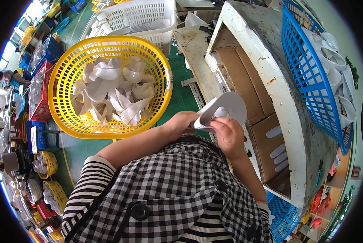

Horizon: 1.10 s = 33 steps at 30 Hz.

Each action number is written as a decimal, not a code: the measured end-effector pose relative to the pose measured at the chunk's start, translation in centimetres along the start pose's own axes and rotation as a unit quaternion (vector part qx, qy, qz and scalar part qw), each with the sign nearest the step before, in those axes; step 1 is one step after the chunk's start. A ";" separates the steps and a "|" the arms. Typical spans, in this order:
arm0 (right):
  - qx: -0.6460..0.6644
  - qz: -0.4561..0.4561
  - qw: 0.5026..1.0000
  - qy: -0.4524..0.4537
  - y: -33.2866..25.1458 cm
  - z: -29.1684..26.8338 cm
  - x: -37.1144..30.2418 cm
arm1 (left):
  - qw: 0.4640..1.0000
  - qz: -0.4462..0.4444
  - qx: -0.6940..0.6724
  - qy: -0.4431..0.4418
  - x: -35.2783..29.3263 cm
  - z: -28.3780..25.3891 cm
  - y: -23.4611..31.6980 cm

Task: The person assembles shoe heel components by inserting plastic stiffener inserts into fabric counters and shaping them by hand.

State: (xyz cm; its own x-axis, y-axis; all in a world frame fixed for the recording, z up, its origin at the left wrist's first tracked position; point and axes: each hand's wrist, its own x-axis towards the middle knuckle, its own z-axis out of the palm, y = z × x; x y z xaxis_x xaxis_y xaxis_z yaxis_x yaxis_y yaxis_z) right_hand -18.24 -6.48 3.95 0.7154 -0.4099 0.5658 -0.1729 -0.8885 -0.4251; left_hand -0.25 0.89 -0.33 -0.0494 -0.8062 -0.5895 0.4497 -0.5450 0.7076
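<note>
In front of my chest I hold a smooth white curved sheet piece (235,104), bent over on itself, with a broad rounded end; its exact kind is unclear. My left hand (182,123) grips its near left edge, with the fingers partly hidden behind it. My right hand (229,135) is closed on the lower edge, thumb and fingertips pressed against the inner side. A small white rounded bit (220,112) shows inside the bend near my right fingertips. To the left, a yellow basket (56,95) holds several similar white curved pieces (120,91).
A worn white bench (276,81) with a cardboard-lined shelf (246,77) stands at my right; several white oval pieces (278,151) lie there. A blue basket (311,69) of white pieces leans above it. Behind the yellow basket is a white basket (161,38). Other baskets line the far left.
</note>
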 end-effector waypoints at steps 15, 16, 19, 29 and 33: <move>0.614 0.469 0.624 0.116 -0.5 0.8 -0.5 | 0.981 0.101 -0.074 -0.146 -1.6 -1.7 2.4; 0.656 0.489 0.557 0.140 -0.8 1.4 -0.2 | 0.980 0.078 -0.100 -0.151 -1.7 -2.3 2.5; 0.605 0.481 0.617 0.151 -1.1 2.0 -0.4 | 0.969 0.054 -0.154 -0.186 -2.3 -2.6 1.5; 0.470 0.453 0.755 -0.064 0.1 4.9 -0.7 | 0.825 0.192 0.509 0.152 -8.4 -6.4 10.1; 0.516 0.429 0.730 -0.127 1.3 8.5 -2.7 | 0.722 0.084 0.670 0.152 -5.3 -13.2 9.3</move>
State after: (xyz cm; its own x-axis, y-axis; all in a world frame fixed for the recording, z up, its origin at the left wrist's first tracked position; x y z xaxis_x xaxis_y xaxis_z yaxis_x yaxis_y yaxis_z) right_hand -14.60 -4.80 -4.14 0.7693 -0.5557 -0.3153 -0.1225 0.3560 -0.9264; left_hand 16.02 3.12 4.24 0.1955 -0.9097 -0.3663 -0.8499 -0.3435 0.3997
